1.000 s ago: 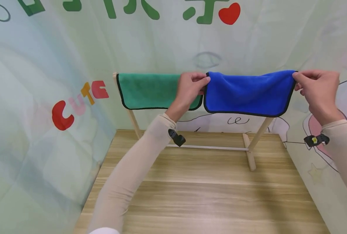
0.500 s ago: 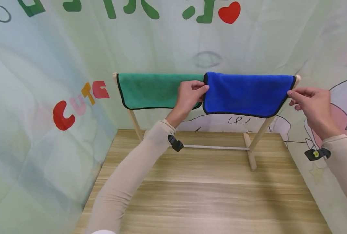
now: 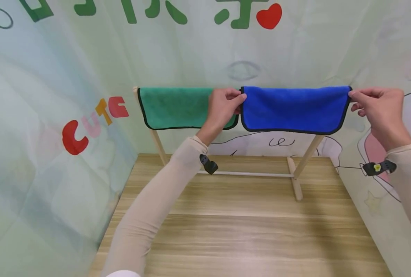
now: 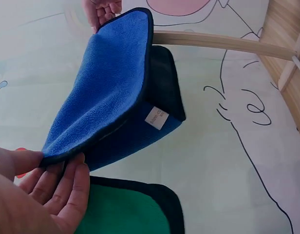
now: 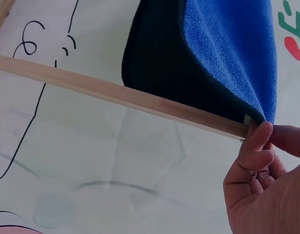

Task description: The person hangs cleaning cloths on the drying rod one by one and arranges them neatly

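Observation:
A blue towel (image 3: 295, 109) with black edging hangs folded over the right half of a wooden rack (image 3: 307, 157). My left hand (image 3: 222, 109) pinches its left edge near the top, in front of the green towel's right end. At the other end my right hand (image 3: 381, 107) pinches the right edge close to the rack's top corner. The left wrist view shows the blue towel (image 4: 106, 83) draped in two layers, with a small white label (image 4: 156, 118) on the inner side. On the rack's left half hangs a green towel (image 3: 177, 107), also black-edged, partly covered by my left hand.
The rack stands on a wood-grain table (image 3: 240, 231), its white lower bar (image 3: 253, 174) running between the feet. Close behind it is a printed backdrop (image 3: 191, 54) with letters and a red heart. More printed sheet rises along both sides.
My right hand went down along the blue towel's right edge, then came back up to the top corner. My left hand dipped and rose slightly. The blue towel's top edge now lies straighter.

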Demonstrator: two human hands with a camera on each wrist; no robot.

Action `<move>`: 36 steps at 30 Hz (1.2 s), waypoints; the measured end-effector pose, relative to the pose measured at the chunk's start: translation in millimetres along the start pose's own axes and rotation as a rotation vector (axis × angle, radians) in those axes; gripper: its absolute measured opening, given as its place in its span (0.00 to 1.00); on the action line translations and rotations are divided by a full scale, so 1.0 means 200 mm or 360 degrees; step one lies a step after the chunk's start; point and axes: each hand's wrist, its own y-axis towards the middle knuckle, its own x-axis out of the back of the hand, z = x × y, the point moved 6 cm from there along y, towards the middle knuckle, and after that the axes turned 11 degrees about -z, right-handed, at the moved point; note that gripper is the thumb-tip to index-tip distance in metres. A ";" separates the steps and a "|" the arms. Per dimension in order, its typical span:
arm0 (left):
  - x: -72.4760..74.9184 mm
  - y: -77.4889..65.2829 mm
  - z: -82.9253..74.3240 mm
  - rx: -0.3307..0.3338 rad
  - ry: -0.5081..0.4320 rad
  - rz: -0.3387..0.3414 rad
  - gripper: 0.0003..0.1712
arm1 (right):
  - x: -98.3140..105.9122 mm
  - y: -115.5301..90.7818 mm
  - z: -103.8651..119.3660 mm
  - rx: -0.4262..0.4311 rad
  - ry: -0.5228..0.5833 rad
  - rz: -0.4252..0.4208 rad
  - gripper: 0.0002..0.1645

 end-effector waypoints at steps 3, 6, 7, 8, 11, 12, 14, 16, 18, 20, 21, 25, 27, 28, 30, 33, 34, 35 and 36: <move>0.01 -0.01 0.04 0.0003 0.0063 0.0006 0.11 | -0.01 -0.02 -0.03 -0.0022 -0.0010 0.0002 0.07; 0.02 -0.02 0.05 -0.0007 0.0070 0.0001 0.11 | -0.02 -0.02 -0.04 -0.0043 0.0026 0.0003 0.06; 0.02 -0.02 0.05 -0.0009 0.0044 -0.0001 0.11 | -0.02 -0.02 -0.04 -0.0047 0.0058 0.0001 0.05; 0.02 -0.01 0.04 -0.0017 0.0014 -0.0002 0.11 | -0.02 -0.02 -0.04 -0.0052 0.0101 -0.0002 0.06; 0.02 0.01 0.00 -0.0013 -0.0118 0.0002 0.11 | -0.01 0.00 0.00 -0.0064 0.0248 -0.0012 0.05; 0.01 0.01 -0.02 -0.0004 -0.0166 0.0006 0.11 | -0.01 0.01 0.01 -0.0066 0.0288 -0.0019 0.06; 0.01 0.03 -0.05 0.0025 -0.0233 0.0010 0.11 | 0.00 0.02 0.04 -0.0076 0.0338 -0.0027 0.06; 0.01 0.05 -0.07 0.0065 -0.0280 0.0007 0.11 | 0.00 0.04 0.06 -0.0097 0.0365 -0.0023 0.06; 0.01 0.06 -0.08 0.0113 -0.0311 -0.0002 0.12 | -0.01 0.05 0.07 -0.0126 0.0384 -0.0016 0.06; 0.01 0.07 -0.07 0.0157 -0.0330 -0.0008 0.13 | -0.02 0.06 0.07 -0.0160 0.0425 -0.0006 0.06; 0.01 0.07 -0.07 0.0171 -0.0331 -0.0010 0.13 | -0.02 0.07 0.07 -0.0175 0.0444 -0.0004 0.06; 0.01 0.07 -0.06 0.0184 -0.0301 0.0011 0.13 | -0.03 0.07 0.07 -0.0184 0.0393 -0.0008 0.06; 0.00 0.05 -0.05 0.0164 -0.0271 0.0036 0.12 | -0.02 0.06 0.06 -0.0155 0.0344 -0.0019 0.07; 0.00 0.05 -0.05 0.0152 -0.0253 0.0046 0.12 | -0.02 0.06 0.06 -0.0126 0.0300 -0.0026 0.07; 0.00 0.03 -0.04 0.0126 -0.0222 0.0057 0.12 | -0.02 0.04 0.05 -0.0059 0.0228 -0.0039 0.07; 0.02 0.01 -0.01 0.0095 -0.0171 0.0040 0.12 | -0.03 0.01 0.02 0.0016 0.0132 -0.0045 0.09; 0.02 0.00 0.00 0.0087 -0.0157 0.0036 0.12 | -0.03 0.00 0.01 0.0029 0.0102 -0.0043 0.10; 0.02 0.00 0.02 0.0080 -0.0139 0.0033 0.12 | -0.03 -0.01 0.00 0.0030 0.0086 -0.0040 0.11; 0.02 -0.01 0.03 0.0074 -0.0121 0.0034 0.12 | -0.03 -0.02 -0.02 0.0022 0.0079 -0.0038 0.12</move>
